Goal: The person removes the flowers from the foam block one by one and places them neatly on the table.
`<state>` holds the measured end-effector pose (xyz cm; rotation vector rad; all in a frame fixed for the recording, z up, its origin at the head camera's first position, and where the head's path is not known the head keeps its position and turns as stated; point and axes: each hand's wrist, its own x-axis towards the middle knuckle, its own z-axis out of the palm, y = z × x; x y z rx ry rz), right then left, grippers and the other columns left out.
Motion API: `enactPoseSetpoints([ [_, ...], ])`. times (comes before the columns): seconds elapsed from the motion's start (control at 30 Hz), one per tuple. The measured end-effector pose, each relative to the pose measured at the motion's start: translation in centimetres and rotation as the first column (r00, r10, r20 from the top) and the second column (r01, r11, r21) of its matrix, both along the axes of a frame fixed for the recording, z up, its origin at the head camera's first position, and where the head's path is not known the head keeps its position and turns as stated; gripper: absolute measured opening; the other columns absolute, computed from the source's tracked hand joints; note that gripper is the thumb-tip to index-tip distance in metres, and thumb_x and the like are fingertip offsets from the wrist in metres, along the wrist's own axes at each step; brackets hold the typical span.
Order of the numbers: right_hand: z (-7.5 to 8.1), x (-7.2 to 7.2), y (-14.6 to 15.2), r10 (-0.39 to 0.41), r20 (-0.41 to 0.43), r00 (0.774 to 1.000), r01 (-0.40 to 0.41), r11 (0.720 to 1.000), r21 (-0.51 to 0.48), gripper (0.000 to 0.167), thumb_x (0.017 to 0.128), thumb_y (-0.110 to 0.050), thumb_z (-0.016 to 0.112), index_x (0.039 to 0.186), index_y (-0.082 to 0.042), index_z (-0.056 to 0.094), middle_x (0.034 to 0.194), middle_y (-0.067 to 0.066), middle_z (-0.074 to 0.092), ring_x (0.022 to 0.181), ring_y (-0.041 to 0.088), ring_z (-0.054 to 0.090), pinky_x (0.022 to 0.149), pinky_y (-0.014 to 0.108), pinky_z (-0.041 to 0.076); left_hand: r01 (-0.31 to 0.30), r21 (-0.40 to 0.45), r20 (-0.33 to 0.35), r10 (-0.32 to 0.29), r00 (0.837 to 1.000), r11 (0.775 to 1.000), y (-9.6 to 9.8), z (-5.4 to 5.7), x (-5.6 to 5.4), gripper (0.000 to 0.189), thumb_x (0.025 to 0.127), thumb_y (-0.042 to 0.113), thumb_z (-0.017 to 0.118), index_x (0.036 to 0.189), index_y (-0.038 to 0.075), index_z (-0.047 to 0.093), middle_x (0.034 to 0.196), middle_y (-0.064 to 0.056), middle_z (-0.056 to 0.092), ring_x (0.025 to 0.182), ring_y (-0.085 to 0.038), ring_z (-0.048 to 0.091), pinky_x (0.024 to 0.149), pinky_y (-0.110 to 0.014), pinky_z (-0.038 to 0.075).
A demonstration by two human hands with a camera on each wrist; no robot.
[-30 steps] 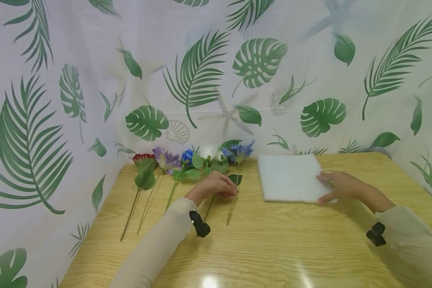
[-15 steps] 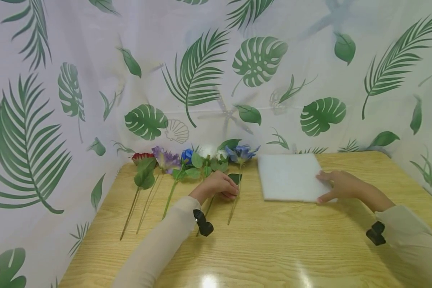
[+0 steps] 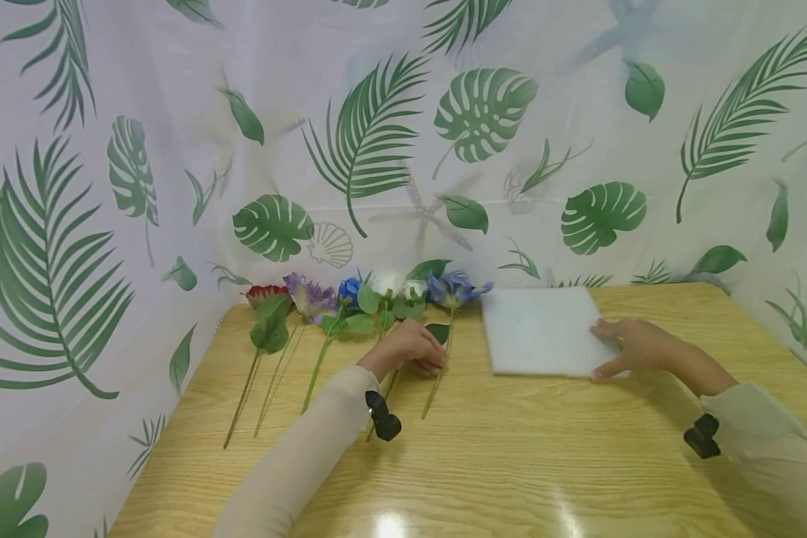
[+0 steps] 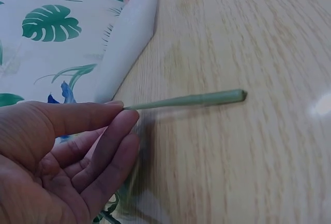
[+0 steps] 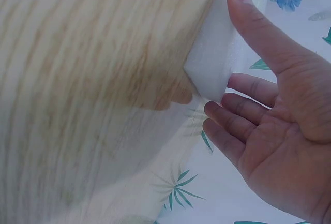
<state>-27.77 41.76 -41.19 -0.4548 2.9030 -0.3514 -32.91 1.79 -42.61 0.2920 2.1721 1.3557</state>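
My left hand (image 3: 409,348) pinches the thin green stem of a light-blue artificial flower (image 3: 457,289) between thumb and fingertips. In the left wrist view, the cut end of this stem (image 4: 209,99) sticks out past the fingertips. The flower's bloom is at the back, close to the left edge of a white foam sheet (image 3: 541,332) lying flat on the table. At the sheet's right side, my right hand (image 3: 639,347) touches the edge with spread thumb and fairly straight fingers. The right wrist view has the foam corner (image 5: 212,63) between that thumb and the fingertips.
Left of my left hand lie more artificial flowers in a row: a red one (image 3: 267,294), a purple one (image 3: 311,297), a dark-blue one (image 3: 350,292) and white ones (image 3: 413,289). A leaf-printed curtain (image 3: 376,134) hangs behind the wooden table (image 3: 511,456).
The light-blue bloom has shifted right, toward the foam sheet, while my left hand has moved very slightly right. My right hand and the sheet have hardly moved.
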Motion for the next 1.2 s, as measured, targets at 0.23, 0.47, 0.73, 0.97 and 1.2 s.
enactPoseSetpoints([
  [0.23,-0.27,-0.22,0.21,-0.012,0.012,1.000,0.012,1.000,-0.003,0.102,0.071,-0.048,0.090,0.140,0.015,0.049,0.146,0.038,0.043,0.134,0.060,0.041,0.108,0.068,0.041,-0.019,-0.032,-0.020,0.019,1.000,0.999,-0.06,-0.22,-0.05,0.014,0.089,0.000,0.075,0.101,-0.007,0.078,0.094,-0.021,0.078,0.061,-0.013,0.069,0.072,-0.036,0.066],
  [0.47,-0.01,-0.02,-0.02,-0.008,0.007,1.000,0.008,1.000,-0.006,0.101,0.072,-0.047,0.090,0.139,0.016,0.049,0.145,0.039,0.043,0.133,0.061,0.041,0.107,0.068,0.041,-0.035,-0.047,-0.021,0.034,0.999,0.998,-0.03,-0.45,-0.24,0.011,0.088,0.000,0.076,0.097,-0.005,0.079,0.087,-0.020,0.078,0.057,-0.013,0.068,0.068,-0.034,0.065],
  [0.73,0.34,0.21,-0.28,-0.003,0.004,1.000,0.004,1.000,-0.011,0.100,0.072,-0.046,0.090,0.138,0.017,0.049,0.144,0.040,0.044,0.132,0.061,0.042,0.107,0.068,0.041,-0.037,-0.057,-0.011,0.036,0.999,0.998,0.04,-0.32,-0.20,0.012,0.087,-0.001,0.077,0.097,-0.005,0.079,0.082,-0.017,0.078,0.056,-0.013,0.068,0.066,-0.034,0.065],
  [0.97,0.19,0.14,-0.19,0.002,0.001,1.000,-0.002,1.000,-0.009,0.100,0.072,-0.046,0.090,0.139,0.017,0.049,0.144,0.039,0.044,0.132,0.061,0.042,0.106,0.068,0.042,-0.031,-0.073,-0.010,0.030,0.999,0.997,0.12,-0.22,-0.09,0.013,0.087,-0.001,0.077,0.099,-0.005,0.079,0.084,-0.019,0.078,0.057,-0.013,0.068,0.067,-0.034,0.065],
  [1.2,0.17,0.07,-0.12,-0.004,0.008,1.000,0.004,1.000,-0.004,0.102,0.072,-0.047,0.090,0.139,0.017,0.049,0.144,0.039,0.044,0.133,0.061,0.041,0.107,0.068,0.041,-0.038,-0.078,-0.009,0.038,0.999,0.996,0.18,-0.15,-0.03,0.013,0.087,-0.001,0.077,0.098,-0.005,0.079,0.087,-0.020,0.078,0.057,-0.013,0.067,0.068,-0.035,0.065],
])
